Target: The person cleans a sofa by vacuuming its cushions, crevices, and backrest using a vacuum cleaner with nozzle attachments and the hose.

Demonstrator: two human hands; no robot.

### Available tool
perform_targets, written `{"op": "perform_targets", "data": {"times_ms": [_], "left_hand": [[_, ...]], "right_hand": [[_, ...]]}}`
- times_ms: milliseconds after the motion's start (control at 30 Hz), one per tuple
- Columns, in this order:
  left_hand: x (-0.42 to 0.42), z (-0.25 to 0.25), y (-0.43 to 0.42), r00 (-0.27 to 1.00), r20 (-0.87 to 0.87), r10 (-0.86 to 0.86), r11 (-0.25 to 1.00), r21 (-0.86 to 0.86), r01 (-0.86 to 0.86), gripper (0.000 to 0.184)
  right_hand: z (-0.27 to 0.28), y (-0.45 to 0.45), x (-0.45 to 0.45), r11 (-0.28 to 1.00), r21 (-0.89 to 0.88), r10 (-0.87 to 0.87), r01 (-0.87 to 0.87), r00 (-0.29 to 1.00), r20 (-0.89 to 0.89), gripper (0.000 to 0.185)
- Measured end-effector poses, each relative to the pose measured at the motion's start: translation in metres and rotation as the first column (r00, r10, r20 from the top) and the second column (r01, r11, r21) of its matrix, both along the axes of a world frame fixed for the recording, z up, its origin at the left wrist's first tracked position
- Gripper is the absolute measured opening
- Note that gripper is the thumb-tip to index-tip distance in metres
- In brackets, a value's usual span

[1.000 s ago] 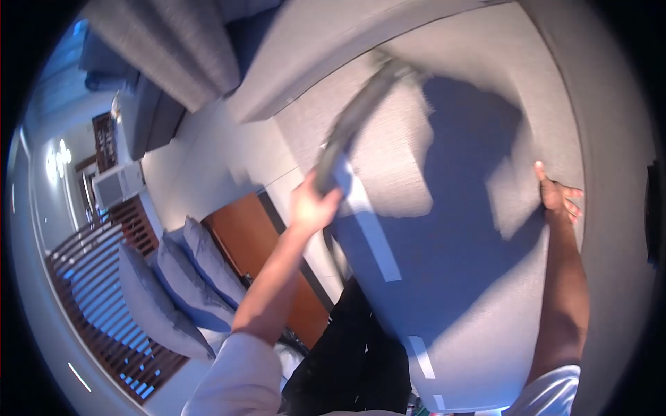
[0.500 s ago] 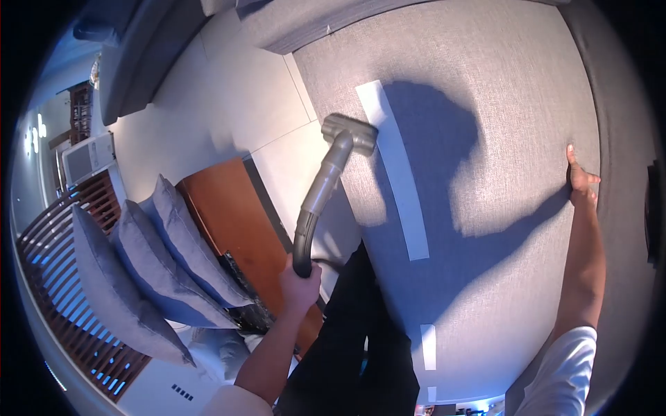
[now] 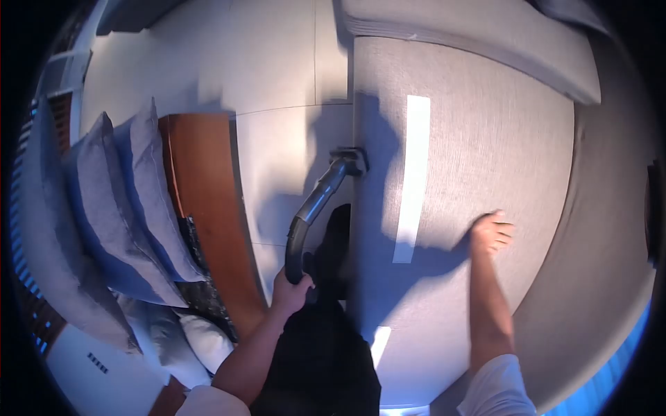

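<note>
My left hand (image 3: 290,292) is wrapped round the curved black handle of a vacuum cleaner wand (image 3: 318,201). The wand's flat nozzle (image 3: 350,161) is at the near side edge of the grey sofa seat (image 3: 479,145), turned against it. My right hand (image 3: 492,233) rests on the seat fabric, fingers spread, holding nothing. Between the nozzle and my right hand, a long bright patch (image 3: 414,173) lies on the seat, in the shadow's area. My shadow falls over the seat edge and floor.
Several grey cushions (image 3: 104,201) stand at the left beside a brown wooden surface (image 3: 208,208). Pale floor tiles (image 3: 277,62) lie between it and the sofa. The sofa's armrest (image 3: 472,35) is at the top, its backrest (image 3: 603,194) at the right.
The view has turned and shifted. The nozzle has moved from on top of the seat to its side edge. My right hand has come away from beside the backrest toward the middle of the seat.
</note>
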State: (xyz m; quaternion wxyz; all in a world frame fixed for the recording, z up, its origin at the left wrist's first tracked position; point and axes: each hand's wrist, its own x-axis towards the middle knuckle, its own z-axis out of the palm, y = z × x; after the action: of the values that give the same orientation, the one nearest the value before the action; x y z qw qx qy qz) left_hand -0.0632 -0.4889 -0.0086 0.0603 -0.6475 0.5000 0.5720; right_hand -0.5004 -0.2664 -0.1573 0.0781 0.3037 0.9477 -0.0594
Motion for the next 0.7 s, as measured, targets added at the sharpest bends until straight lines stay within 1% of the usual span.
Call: {"op": "perform_targets", "data": {"times_ms": [33,67,100,133,167,200,233,267,300,333,367,433,467,533,567,600,667,700], "left_hand": [[-0.008,0.005,-0.011,0.999,-0.037,0.038,0.998,0.053,-0.036,0.012],[-0.018,-0.005,-0.024,0.981,-0.135,0.137,0.981,0.157,-0.115,0.011],[-0.033,-0.021,-0.045,0.944,-0.226,0.239,0.949,0.261,-0.178,0.009],[-0.059,-0.033,-0.072,0.942,-0.233,0.240,0.949,0.259,-0.178,0.008],[-0.088,-0.050,-0.102,0.941,-0.238,0.242,0.949,0.259,-0.179,0.008],[-0.107,-0.080,-0.130,0.879,-0.378,0.291,0.947,0.244,-0.209,0.008],[-0.124,-0.104,-0.160,0.864,-0.411,0.292,0.945,0.262,-0.195,0.009],[-0.137,-0.132,-0.187,0.871,-0.415,0.262,0.943,0.304,-0.139,0.012],[-0.150,-0.155,-0.207,0.873,-0.387,0.297,0.913,0.383,-0.140,0.016],[-0.164,-0.164,-0.221,0.867,-0.386,0.315,0.900,0.410,-0.145,0.018],[-0.165,-0.176,-0.223,0.857,-0.387,0.341,0.888,0.431,-0.158,0.018],[-0.161,-0.191,-0.228,0.886,-0.364,0.289,0.880,0.465,-0.096,0.018],[-0.145,-0.188,-0.218,0.874,-0.349,0.338,0.852,0.509,-0.126,0.017],[-0.091,-0.175,-0.191,0.894,-0.270,0.357,0.758,0.643,-0.109,0.014],[-0.066,-0.157,-0.169,0.829,-0.235,0.507,0.681,0.699,-0.218,0.011],[-0.037,-0.144,-0.151,0.860,-0.154,0.486,0.654,0.718,-0.241,0.012],[0.004,-0.111,-0.127,0.922,-0.178,0.343,0.712,0.690,-0.132,0.013],[0.007,-0.106,-0.127,0.923,-0.183,0.339,0.712,0.691,-0.125,0.013]], "right_hand": [[-0.007,-0.036,0.025,0.997,-0.001,0.073,-0.073,0.997,-0.001,0.095],[-0.002,-0.081,0.049,0.984,-0.026,0.174,-0.174,0.985,-0.001,0.100],[0.007,-0.126,0.067,0.964,-0.022,0.265,-0.264,0.963,0.048,0.103],[0.017,-0.170,0.081,0.946,-0.005,0.322,-0.323,0.942,0.093,0.102],[0.021,-0.197,0.090,0.917,0.014,0.397,-0.399,0.915,0.071,0.099],[0.017,-0.204,0.092,0.911,0.018,0.411,-0.412,0.911,0.021,0.099],[0.012,-0.207,0.095,0.905,0.023,0.425,-0.424,0.905,-0.026,0.099],[0.006,-0.208,0.097,0.895,0.046,0.446,-0.444,0.895,-0.018,0.099],[0.001,-0.207,0.096,0.893,0.058,0.448,-0.445,0.892,-0.055,0.096],[-0.002,-0.203,0.095,0.893,0.071,0.450,-0.445,0.888,-0.094,0.093],[-0.006,-0.201,0.094,0.882,0.095,0.470,-0.462,0.878,-0.093,0.093],[-0.011,-0.200,0.094,0.894,0.080,0.448,-0.441,0.884,-0.130,0.090],[-0.012,-0.200,0.094,0.894,0.115,0.445,-0.432,0.886,-0.127,0.087],[-0.013,-0.202,0.095,0.894,0.142,0.440,-0.425,0.892,-0.105,0.086],[-0.011,-0.202,0.095,0.899,0.161,0.424,-0.408,0.902,-0.083,0.086],[-0.009,-0.205,0.094,0.908,0.165,0.399,-0.385,0.915,-0.057,0.083],[-0.012,-0.203,0.093,0.911,0.172,0.389,-0.375,0.919,-0.057,0.083],[-0.013,-0.206,0.093,0.913,0.177,0.381,-0.367,0.923,-0.055,0.083]]}}
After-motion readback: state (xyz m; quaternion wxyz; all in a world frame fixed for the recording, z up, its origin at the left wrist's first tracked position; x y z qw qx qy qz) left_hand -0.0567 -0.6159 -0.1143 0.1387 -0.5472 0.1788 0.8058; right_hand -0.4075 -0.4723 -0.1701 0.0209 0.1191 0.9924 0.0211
